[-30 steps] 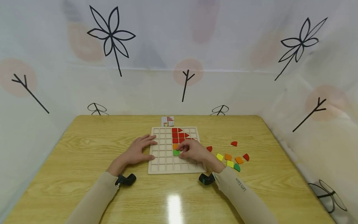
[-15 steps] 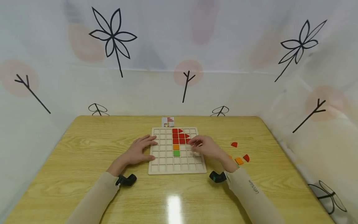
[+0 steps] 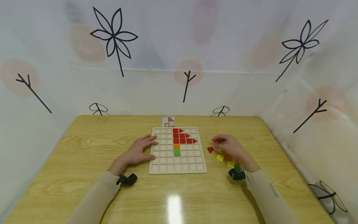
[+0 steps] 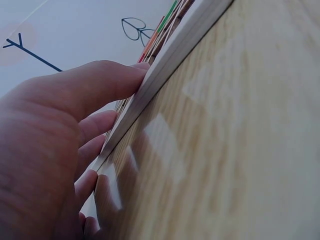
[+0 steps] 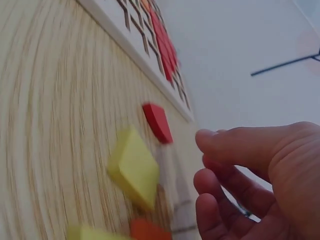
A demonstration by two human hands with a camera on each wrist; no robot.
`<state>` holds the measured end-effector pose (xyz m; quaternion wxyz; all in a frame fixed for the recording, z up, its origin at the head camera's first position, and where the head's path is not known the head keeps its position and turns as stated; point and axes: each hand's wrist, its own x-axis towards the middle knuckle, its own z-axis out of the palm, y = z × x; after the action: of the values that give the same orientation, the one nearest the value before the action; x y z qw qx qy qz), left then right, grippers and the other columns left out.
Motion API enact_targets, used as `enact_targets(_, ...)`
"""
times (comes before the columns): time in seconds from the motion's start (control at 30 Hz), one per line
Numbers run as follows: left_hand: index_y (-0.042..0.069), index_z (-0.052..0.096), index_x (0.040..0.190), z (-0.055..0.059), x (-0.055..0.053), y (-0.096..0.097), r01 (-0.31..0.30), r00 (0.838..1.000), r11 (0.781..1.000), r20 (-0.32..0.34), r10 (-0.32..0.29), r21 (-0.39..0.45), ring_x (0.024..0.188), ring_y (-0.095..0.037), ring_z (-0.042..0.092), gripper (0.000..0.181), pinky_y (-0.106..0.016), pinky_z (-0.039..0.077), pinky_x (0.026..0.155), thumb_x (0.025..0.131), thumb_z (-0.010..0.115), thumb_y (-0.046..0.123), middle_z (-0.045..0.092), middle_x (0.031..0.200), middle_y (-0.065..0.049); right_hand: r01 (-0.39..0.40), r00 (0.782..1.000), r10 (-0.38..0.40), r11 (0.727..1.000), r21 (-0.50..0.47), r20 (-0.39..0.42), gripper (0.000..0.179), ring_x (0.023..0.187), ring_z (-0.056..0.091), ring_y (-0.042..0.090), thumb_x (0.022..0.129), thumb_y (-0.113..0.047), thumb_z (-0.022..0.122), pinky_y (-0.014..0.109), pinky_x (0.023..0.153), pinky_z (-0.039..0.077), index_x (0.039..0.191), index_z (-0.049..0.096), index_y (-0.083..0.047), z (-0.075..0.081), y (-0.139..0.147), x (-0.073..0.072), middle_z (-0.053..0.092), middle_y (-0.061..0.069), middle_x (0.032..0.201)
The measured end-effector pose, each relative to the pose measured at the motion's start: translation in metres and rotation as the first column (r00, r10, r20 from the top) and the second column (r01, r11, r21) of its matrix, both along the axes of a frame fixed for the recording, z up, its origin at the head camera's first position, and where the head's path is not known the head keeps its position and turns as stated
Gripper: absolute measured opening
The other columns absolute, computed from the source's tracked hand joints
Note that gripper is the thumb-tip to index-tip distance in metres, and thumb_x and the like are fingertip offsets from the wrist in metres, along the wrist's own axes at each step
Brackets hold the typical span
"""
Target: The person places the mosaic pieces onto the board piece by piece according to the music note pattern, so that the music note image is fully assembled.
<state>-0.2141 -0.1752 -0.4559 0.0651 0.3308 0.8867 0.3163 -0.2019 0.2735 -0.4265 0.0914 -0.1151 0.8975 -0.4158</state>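
A wooden grid board [image 3: 179, 172] lies mid-table, with red squares and red pointed pieces in its upper rows. Below them sit an orange square [image 3: 176, 147] and a green square [image 3: 177, 152]. My left hand [image 3: 139, 150] rests at the board's left edge; in the left wrist view its thumb [image 4: 112, 82] touches the rim. My right hand [image 3: 229, 145] hovers right of the board with fingers loosely bent and nothing visible between them. Nearest to it are a red quarter-round piece [image 5: 158, 122] and a yellow square [image 5: 135, 167].
Loose pieces lie right of the board: another yellow square [image 3: 230, 164], an orange square [image 3: 228, 157] and a green rounded piece [image 3: 237, 167]. My right hand and wrist hide others. A small pattern card [image 3: 168, 121] lies behind the board.
My right hand has moved right, off the board and over toward the loose pieces. The red pointed piece in the third row is now uncovered. My left hand stays put.
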Motion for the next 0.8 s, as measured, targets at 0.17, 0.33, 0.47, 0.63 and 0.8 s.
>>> enact_targets(0.17,0.014,0.058,0.14,0.0,-0.001,0.001,0.006,1.0,1.0,-0.002,-0.006,0.0,0.149,-0.035,0.019,0.061,-0.064,0.012,0.114,0.088,0.074,0.041,0.035,0.159,-0.006,-0.029,0.999,0.028,0.999,0.037,0.02,0.023,0.094,0.062,0.025,0.094,-0.008,0.069,0.033,0.077,0.053,0.115,0.069,0.0,0.005,0.025,0.008,0.068,0.011,0.106)
enact_targets(0.33,0.014,0.058,0.14,0.001,-0.001,0.002,0.005,1.0,1.0,0.003,-0.005,-0.004,0.149,-0.034,0.019,0.061,-0.063,0.012,0.114,0.088,0.074,0.04,0.035,0.159,-0.005,-0.106,0.993,0.102,0.991,0.082,0.053,0.02,0.084,0.059,0.022,0.089,-0.006,0.073,0.028,0.071,0.052,0.109,0.071,-0.001,0.009,0.044,0.014,0.067,0.007,0.098)
enact_targets(0.47,0.014,0.058,0.14,0.002,-0.001,0.002,0.002,1.0,1.0,0.005,-0.002,0.002,0.149,-0.035,0.019,0.061,-0.064,0.012,0.114,0.088,0.075,0.039,0.035,0.159,-0.006,-0.134,0.989,0.126,0.982,0.131,0.073,0.024,0.084,0.058,0.02,0.087,-0.011,0.078,0.03,0.074,0.051,0.108,0.072,-0.004,0.011,0.048,0.018,0.067,0.004,0.097)
enact_targets(0.63,0.014,0.057,0.141,-0.001,-0.001,0.001,-0.001,1.0,1.0,0.002,0.001,0.004,0.149,-0.035,0.019,0.061,-0.064,0.011,0.113,0.088,0.074,0.04,0.035,0.159,-0.006,-0.145,0.988,0.131,0.973,0.179,0.086,0.02,0.086,0.057,0.019,0.086,-0.01,0.078,0.035,0.078,0.051,0.104,0.072,-0.005,0.013,0.044,0.022,0.067,0.002,0.099)
enact_targets(0.8,0.015,0.057,0.141,-0.003,0.0,0.0,-0.008,1.0,1.0,-0.005,0.009,0.003,0.149,-0.035,0.02,0.061,-0.064,0.012,0.113,0.088,0.074,0.041,0.036,0.159,-0.006,-0.158,0.986,0.144,0.967,0.199,0.084,0.014,0.084,0.058,0.018,0.088,-0.003,0.074,0.035,0.077,0.052,0.101,0.071,-0.005,0.014,0.041,0.021,0.067,0.001,0.096)
